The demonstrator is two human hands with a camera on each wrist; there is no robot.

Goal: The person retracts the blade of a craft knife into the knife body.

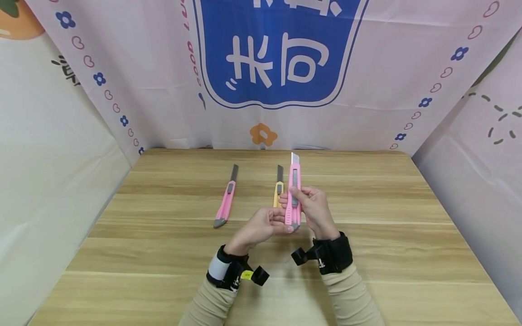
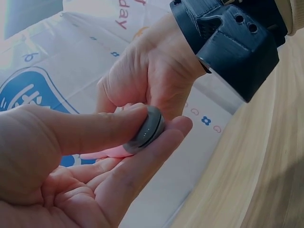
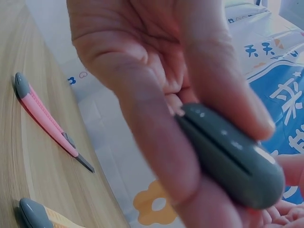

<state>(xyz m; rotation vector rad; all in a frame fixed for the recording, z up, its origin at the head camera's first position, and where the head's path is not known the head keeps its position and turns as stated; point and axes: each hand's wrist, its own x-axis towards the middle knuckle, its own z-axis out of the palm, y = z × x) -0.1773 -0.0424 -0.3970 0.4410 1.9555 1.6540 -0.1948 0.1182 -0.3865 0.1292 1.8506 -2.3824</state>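
Observation:
A pink utility knife (image 1: 295,181) is held up above the table, its metal blade extended and pointing away. My left hand (image 1: 261,224) pinches its lower end between thumb and fingers; the left wrist view shows the grey end cap (image 2: 146,129) there. Higher on the body, my right hand (image 1: 317,210) grips it, thumb lying across the front by the grey slider. Just behind lies a yellow utility knife (image 1: 278,188), its lower part hidden by the hands. A second pink utility knife (image 1: 226,201) rests to the left, blade out.
The wooden table (image 1: 163,253) spreads around both arms. A printed white cloth (image 1: 346,122) hangs along its far edge, with pale cloths at both sides. Each wrist wears a black strap with a camera mount (image 1: 334,253).

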